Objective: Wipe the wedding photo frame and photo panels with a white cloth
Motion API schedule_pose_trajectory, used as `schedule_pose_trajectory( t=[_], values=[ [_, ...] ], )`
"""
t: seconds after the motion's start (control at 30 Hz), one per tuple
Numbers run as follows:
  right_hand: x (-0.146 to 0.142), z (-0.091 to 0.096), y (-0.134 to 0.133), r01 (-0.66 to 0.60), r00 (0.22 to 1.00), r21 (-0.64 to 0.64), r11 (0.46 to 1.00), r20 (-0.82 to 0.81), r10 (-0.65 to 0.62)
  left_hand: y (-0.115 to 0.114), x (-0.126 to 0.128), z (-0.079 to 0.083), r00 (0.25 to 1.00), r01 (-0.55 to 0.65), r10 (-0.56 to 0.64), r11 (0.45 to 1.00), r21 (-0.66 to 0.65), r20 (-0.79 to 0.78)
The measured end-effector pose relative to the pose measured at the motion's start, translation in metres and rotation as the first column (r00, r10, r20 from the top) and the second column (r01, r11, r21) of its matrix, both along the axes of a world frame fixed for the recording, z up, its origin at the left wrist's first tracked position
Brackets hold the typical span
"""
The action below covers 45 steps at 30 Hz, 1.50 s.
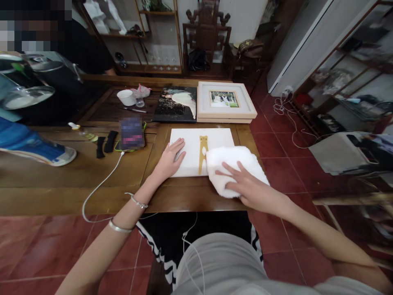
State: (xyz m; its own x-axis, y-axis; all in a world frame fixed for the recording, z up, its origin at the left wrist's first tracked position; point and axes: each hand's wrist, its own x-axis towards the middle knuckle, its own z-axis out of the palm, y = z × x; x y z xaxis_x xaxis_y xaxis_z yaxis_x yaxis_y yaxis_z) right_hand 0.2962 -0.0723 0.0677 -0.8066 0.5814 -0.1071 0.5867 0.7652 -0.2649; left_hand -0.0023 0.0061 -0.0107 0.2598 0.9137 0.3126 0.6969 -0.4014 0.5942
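I took the white board [188, 137] as the centre of my clock, with twelve o'clock straight away from the person. It lay flat on the wooden table [181, 196], near the close edge. A gold strip [202, 141] with cut-outs was on it, about mid-board, running from twelve towards six.

At nine o'clock I had the left hand [172, 157], palm down on the board's edge. Its fingers lay nearly straight and close together, with the thumb standing apart, and it gripped nothing. Two silver bracelets [119, 228] circled that forearm.

At four o'clock I had the right hand [241, 180], fingers spread wide over a folded white cloth [236, 153] and touching its top. The cloth covered the board's near right corner and hung past it onto the table. Its left edge came right up beside the strip; I could not tell whether they touched, nor whether any finger pinched the fabric beneath.

Beyond the board, a framed photo [225, 98] lay at one o'clock and a dark photo panel [178, 102] at eleven. I saw a phone [132, 133] at ten, a white cup [125, 97] farther out that way, and a white cable [92, 192] curving down at eight.
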Motion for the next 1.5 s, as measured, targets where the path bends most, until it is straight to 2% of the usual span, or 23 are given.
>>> schedule_pose_trajectory(
  t=[0.07, 0.17, 0.27, 0.43, 0.53, 0.6, 0.67, 0.77, 0.9, 0.97, 1.07, 1.17, 1.3, 1.4, 1.5],
  values=[
    [0.005, 0.004, -0.009, -0.005, 1.000, -0.038, 0.999, -0.007, 0.004, 0.000, 0.000, 0.000, 1.000, 0.002, -0.002, 1.000, 0.005, 0.000],
    [0.008, 0.006, 0.004, 0.024, 1.000, -0.067, 0.997, -0.014, -0.025, 0.000, -0.001, 0.000, 1.000, 0.007, -0.007, 1.000, 0.009, -0.003],
    [0.005, 0.000, 0.042, 0.075, 0.996, -0.053, 0.996, -0.035, -0.077, 0.000, -0.001, 0.000, 1.000, 0.016, -0.016, 1.000, 0.008, -0.008],
    [-0.010, -0.013, 0.116, 0.146, 0.984, 0.041, 0.988, -0.113, -0.141, 0.001, -0.002, 0.000, 1.000, 0.016, -0.016, 1.000, 0.008, -0.004],
    [-0.018, -0.017, 0.141, 0.198, 0.972, 0.110, 0.974, -0.149, -0.181, 0.001, -0.003, -0.001, 1.000, 0.015, -0.015, 1.000, 0.004, 0.001],
    [-0.019, -0.017, 0.143, 0.209, 0.970, 0.129, 0.969, -0.152, -0.189, 0.002, -0.003, -0.002, 1.000, 0.013, -0.013, 1.000, 0.005, 0.009],
    [-0.017, -0.015, 0.132, 0.202, 0.973, 0.118, 0.972, -0.138, -0.185, 0.002, -0.002, -0.002, 1.000, 0.010, -0.010, 1.000, 0.008, 0.016],
    [-0.010, -0.006, 0.098, 0.185, 0.979, 0.045, 0.982, -0.093, -0.180, 0.001, -0.001, -0.002, 1.000, 0.001, -0.001, 1.000, 0.006, 0.008],
    [0.000, 0.011, 0.036, 0.149, 0.989, -0.072, 0.986, -0.007, -0.150, 0.000, 0.000, 0.000, 1.000, -0.003, 0.003, 1.000, -0.002, -0.015],
    [0.005, 0.021, 0.010, 0.097, 0.995, -0.147, 0.984, 0.030, -0.093, 0.000, 0.000, 0.001, 1.000, 0.000, 0.000, 1.000, -0.002, -0.020],
    [0.011, 0.030, -0.004, 0.032, 0.999, -0.247, 0.969, 0.050, -0.020, 0.000, 0.000, 0.000, 1.000, -0.001, 0.001, 1.000, -0.002, -0.021],
    [0.010, 0.024, 0.014, 0.094, 0.996, -0.230, 0.969, 0.028, -0.090, 0.000, 0.000, -0.001, 1.000, 0.004, -0.004, 1.000, -0.001, -0.026],
    [-0.009, -0.005, 0.070, 0.150, 0.984, -0.070, 0.986, -0.083, -0.156, 0.001, -0.001, -0.001, 0.999, 0.009, -0.009, 1.000, -0.005, -0.032],
    [-0.031, -0.025, 0.109, 0.197, 0.964, 0.055, 0.979, -0.193, -0.184, 0.001, -0.002, -0.001, 1.000, 0.011, -0.011, 1.000, -0.007, -0.027],
    [-0.048, -0.032, 0.122, 0.212, 0.962, 0.133, 0.968, -0.203, -0.183, 0.001, -0.002, -0.001, 1.000, 0.009, -0.009, 1.000, -0.008, -0.025]
  ],
)
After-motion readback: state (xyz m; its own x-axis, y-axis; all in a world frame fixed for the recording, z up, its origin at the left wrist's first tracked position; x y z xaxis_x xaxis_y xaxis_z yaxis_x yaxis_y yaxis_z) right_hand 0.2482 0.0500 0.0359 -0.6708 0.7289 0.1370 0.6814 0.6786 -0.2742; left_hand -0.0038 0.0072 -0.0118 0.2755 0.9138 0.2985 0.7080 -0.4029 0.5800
